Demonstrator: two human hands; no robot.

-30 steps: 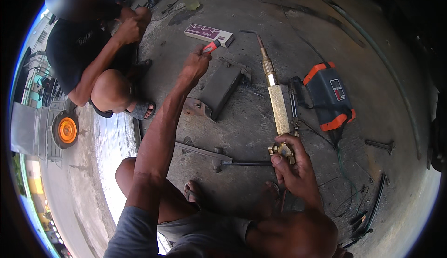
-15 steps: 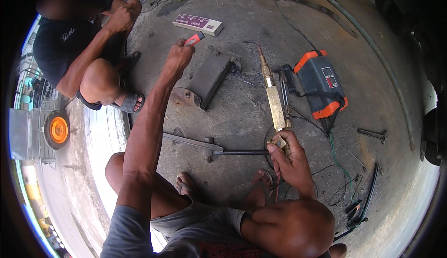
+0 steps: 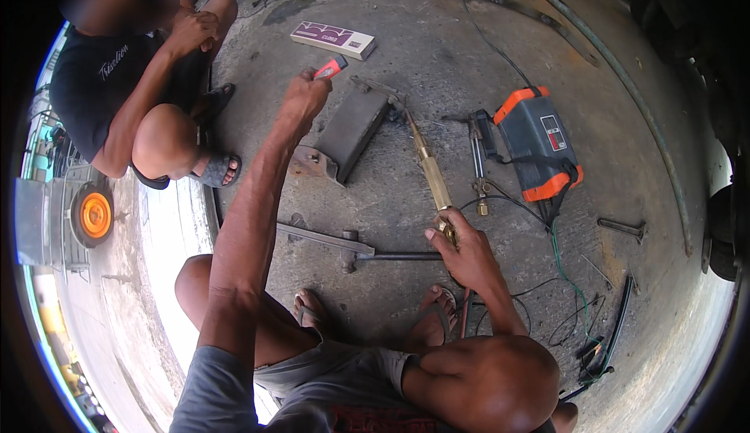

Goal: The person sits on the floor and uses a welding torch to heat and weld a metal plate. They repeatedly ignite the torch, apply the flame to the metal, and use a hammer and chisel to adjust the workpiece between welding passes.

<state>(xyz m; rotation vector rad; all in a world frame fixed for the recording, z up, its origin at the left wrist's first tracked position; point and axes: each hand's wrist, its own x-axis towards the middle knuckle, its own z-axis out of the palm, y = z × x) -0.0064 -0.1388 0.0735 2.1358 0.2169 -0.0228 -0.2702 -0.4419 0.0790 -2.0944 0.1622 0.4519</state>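
Observation:
My right hand [image 3: 467, 247] is closed round the valve end of a brass gas torch [image 3: 436, 183]. The torch slants up and left, and its thin tip is close to the right end of a grey metal bracket [image 3: 349, 128]; whether they touch I cannot tell. No flame shows. My left hand [image 3: 306, 93] reaches far forward, closed on a red lighter [image 3: 331, 68] with a dark end, above the floor just left of the bracket. Beyond it lies a white and purple cardboard box [image 3: 333, 39].
A grey and orange welding machine [image 3: 539, 144] stands at right, with a second torch [image 3: 479, 163] beside it. A hammer [image 3: 348, 251] and a flat metal bar [image 3: 312, 234] lie before my feet. Cables cross the floor at right. A person [image 3: 117, 97] squats at left.
My right hand has swung the torch left, so its tip has come to the bracket's right end. My left hand has shifted only slightly with the lighter. The other person's hands have moved a little.

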